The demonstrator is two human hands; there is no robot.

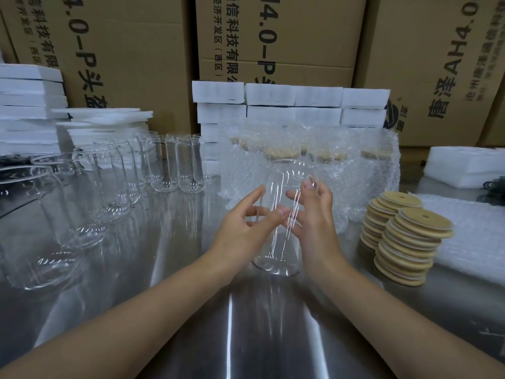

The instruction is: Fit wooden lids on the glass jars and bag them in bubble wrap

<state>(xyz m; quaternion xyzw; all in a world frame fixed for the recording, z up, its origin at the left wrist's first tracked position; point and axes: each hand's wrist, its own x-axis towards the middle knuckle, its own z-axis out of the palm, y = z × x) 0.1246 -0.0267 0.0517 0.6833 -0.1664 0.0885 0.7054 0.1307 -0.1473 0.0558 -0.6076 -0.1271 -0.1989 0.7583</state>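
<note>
Both forearms come in low over the steel table (246,324) and meet on one glass jar (282,259), mouth up, no lid on it. Cannot tell if its base sits on the steel or hangs just above.

Left hand (243,228): thumb laid across the front wall, fingers curled round the back – visible through the glass. Right hand (317,222): wrapped on the opposite wall, thumb up near the shoulder of the jar, fingers reaching in behind. So both hands are gripping the same jar, one from each side.

Right of the grip: two leaning stacks of wooden lids (404,236), round, each with a small hole, touching each other. Further right, flat bubble wrap sheets (478,231) lie just beside them.

Left of the grip: a row of empty jars (114,184), upright and unlidded, running from the near edge back toward the centre.

Just beyond the grip: bagged jars (328,157) – lidded, inside bubble wrap, standing packed together.

Behind those: white foam blocks (289,97) stacked in tiers, with more white foam piled at far left and far right. Printed cartons (300,36) form the back wall.
</note>
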